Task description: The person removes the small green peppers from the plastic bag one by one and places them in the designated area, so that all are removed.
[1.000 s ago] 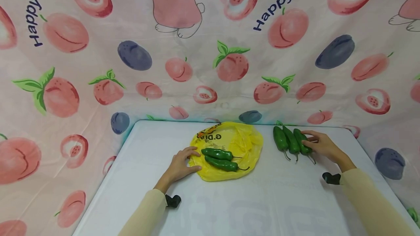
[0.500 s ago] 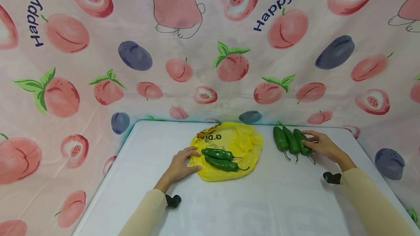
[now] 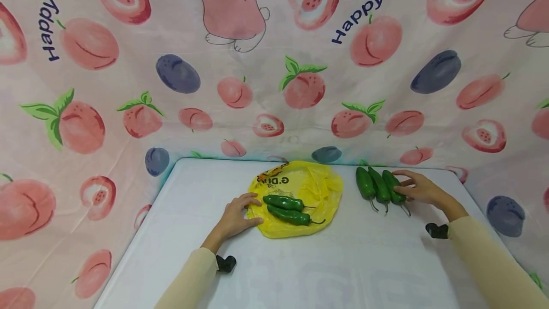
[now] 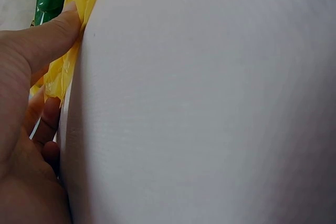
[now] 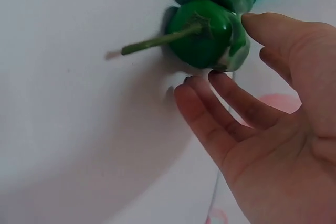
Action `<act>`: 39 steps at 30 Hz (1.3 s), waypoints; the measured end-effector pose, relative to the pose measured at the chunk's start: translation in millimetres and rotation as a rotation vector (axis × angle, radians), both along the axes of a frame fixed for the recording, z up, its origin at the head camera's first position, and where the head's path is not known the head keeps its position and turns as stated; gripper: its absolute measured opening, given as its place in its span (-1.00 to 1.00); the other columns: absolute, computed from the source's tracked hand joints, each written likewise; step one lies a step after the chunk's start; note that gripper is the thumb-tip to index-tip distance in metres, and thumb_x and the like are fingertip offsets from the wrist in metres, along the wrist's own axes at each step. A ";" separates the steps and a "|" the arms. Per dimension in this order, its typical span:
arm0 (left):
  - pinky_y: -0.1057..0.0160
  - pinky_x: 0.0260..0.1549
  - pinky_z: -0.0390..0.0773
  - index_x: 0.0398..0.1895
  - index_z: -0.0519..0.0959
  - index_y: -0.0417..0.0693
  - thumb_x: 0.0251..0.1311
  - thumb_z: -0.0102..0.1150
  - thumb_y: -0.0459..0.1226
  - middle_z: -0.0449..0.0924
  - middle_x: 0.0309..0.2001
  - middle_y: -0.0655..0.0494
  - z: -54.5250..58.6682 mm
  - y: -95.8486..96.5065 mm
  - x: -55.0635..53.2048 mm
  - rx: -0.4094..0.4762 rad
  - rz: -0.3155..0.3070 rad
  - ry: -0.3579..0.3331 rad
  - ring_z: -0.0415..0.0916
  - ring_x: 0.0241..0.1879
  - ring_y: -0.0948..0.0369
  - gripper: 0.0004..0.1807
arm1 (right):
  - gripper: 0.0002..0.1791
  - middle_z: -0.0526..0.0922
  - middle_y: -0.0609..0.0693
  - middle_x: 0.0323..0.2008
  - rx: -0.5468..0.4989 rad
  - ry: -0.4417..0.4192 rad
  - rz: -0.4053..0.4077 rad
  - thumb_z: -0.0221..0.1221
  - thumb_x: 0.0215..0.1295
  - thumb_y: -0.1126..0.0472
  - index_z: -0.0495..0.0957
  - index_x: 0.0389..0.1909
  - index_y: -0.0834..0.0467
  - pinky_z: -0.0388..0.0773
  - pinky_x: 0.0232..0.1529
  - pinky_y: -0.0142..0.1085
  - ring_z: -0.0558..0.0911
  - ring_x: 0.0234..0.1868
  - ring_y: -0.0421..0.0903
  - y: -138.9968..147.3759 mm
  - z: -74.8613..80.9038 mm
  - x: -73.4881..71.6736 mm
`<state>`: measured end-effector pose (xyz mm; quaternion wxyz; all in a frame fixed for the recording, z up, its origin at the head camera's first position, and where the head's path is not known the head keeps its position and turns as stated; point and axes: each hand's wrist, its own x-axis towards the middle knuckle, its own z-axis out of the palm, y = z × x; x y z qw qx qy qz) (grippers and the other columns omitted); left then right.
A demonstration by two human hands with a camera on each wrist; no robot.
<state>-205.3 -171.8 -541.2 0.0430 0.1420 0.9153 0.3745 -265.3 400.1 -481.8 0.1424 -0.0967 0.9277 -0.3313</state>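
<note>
Two green chili peppers (image 3: 288,209) lie side by side on a flattened yellow plastic bag (image 3: 330,190) on the white table. At the bag's left edge rests my left hand (image 3: 236,214), fingers spread; in the left wrist view its thumb (image 4: 60,30) touches the yellow plastic. Three more green chili peppers (image 3: 379,184) stand in a row at the right, stems toward me. My right hand (image 3: 422,190) is at the rightmost pepper (image 5: 202,35). Its fingers are loosely bent, with fingertips right at the pepper's side in the right wrist view.
The white table (image 3: 343,271) meets a fruit-patterned cloth (image 3: 266,80) at its back edge, and the cloth also hangs at both sides. A small black piece (image 3: 226,263) sits at the left wrist, another black piece (image 3: 436,230) at the right.
The head view has shifted slightly. Both hands, the bag and the peppers keep their places.
</note>
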 end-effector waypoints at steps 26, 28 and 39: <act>-0.23 0.40 0.11 0.07 0.65 0.19 0.15 0.51 -0.02 0.39 0.45 0.12 -1.2 -0.3 -0.5 -0.013 0.011 -0.003 0.34 0.36 -0.02 -0.57 | -0.23 0.46 0.53 0.20 0.090 0.191 0.075 0.27 0.45 0.07 0.17 0.51 0.25 0.65 -0.10 0.20 0.61 0.06 0.46 -9.0 46.7 14.6; -0.23 0.40 0.11 0.08 0.65 0.19 0.15 0.51 -0.02 0.38 0.46 0.12 -1.2 -0.5 -0.6 -0.014 0.006 -0.004 0.35 0.35 -0.01 -0.57 | -0.23 0.45 0.50 0.23 0.065 0.229 0.072 0.28 0.44 0.10 0.17 0.53 0.24 0.65 -0.08 0.20 0.60 0.08 0.46 -13.1 52.4 16.4; -0.22 0.39 0.12 0.07 0.65 0.20 0.14 0.52 -0.02 0.39 0.45 0.12 -1.4 -0.1 -0.6 -0.014 0.005 -0.001 0.36 0.32 0.00 -0.57 | -0.15 0.48 0.39 0.27 -0.041 0.447 0.010 0.39 0.32 0.15 0.20 0.56 0.10 0.70 -0.09 -0.24 0.63 0.06 0.35 -33.4 68.6 18.5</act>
